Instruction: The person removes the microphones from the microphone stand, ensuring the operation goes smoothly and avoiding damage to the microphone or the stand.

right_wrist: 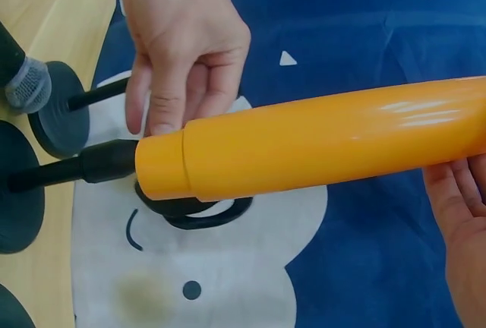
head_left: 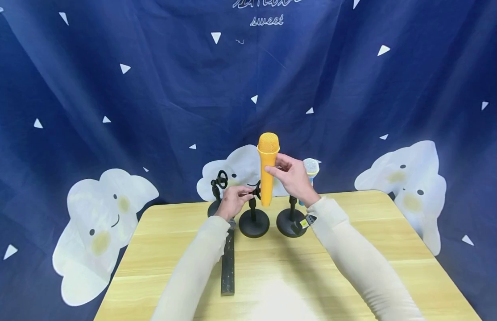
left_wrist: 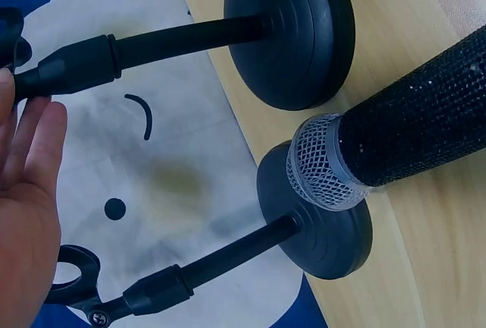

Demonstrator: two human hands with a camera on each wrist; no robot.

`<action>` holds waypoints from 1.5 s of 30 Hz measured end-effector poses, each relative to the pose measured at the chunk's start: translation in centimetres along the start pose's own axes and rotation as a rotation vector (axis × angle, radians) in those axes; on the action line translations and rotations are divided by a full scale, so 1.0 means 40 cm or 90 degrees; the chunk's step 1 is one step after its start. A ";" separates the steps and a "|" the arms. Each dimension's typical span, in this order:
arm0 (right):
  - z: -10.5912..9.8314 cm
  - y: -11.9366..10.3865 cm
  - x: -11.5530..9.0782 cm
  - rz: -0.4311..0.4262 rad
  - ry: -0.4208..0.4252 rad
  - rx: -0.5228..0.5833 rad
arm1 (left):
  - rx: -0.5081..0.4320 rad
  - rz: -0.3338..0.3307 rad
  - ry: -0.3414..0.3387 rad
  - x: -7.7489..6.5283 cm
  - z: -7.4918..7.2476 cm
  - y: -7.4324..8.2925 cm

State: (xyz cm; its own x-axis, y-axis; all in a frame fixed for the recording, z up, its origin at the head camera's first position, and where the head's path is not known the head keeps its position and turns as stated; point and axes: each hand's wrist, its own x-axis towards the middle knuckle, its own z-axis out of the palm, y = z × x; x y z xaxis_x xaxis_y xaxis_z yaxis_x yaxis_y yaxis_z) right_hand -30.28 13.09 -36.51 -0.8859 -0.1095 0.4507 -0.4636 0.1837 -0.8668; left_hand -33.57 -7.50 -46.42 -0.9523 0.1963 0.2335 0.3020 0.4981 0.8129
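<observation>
My right hand (head_left: 292,176) holds a yellow microphone (head_left: 267,174) upright by its handle, thumb on the near side. The handle's lower end overlaps the clip (right_wrist: 209,218) of the middle microphone stand in the right wrist view. With thumb and fingers my left hand (head_left: 234,201) pinches this black stand (head_left: 254,226) at its top, by the clip. In the left wrist view, that hand (left_wrist: 30,168) shows at the left edge, partly cut off. A black microphone (left_wrist: 418,115) with a silver mesh head lies on the table below the left forearm.
A second stand (left_wrist: 315,237) with a bare clip is at the left. The right stand (head_left: 290,226) has a blue microphone with a white head (head_left: 311,167), partly hidden by my right hand. Behind the wooden table (head_left: 172,249) hangs a dark blue curtain (head_left: 172,89).
</observation>
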 end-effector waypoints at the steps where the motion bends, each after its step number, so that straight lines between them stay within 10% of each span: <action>1: 0.002 0.003 -0.003 0.000 0.001 0.004 | 0.001 0.001 -0.001 0.000 0.000 -0.001; 35: 0.060 0.077 -0.103 0.090 -0.022 0.034 | 0.007 -0.023 0.020 0.029 0.007 -0.014; 45: 0.065 0.000 -0.129 0.106 -0.039 0.025 | -0.001 -0.010 0.034 0.036 0.008 -0.014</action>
State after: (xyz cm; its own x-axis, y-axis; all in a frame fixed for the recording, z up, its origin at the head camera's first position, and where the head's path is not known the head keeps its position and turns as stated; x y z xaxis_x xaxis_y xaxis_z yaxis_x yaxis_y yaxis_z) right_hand -25.67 11.14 -39.41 -0.9476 -0.1399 0.2872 -0.3083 0.1654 -0.9368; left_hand -35.12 -7.23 -46.72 -0.9578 0.1437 0.2489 0.2873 0.4992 0.8175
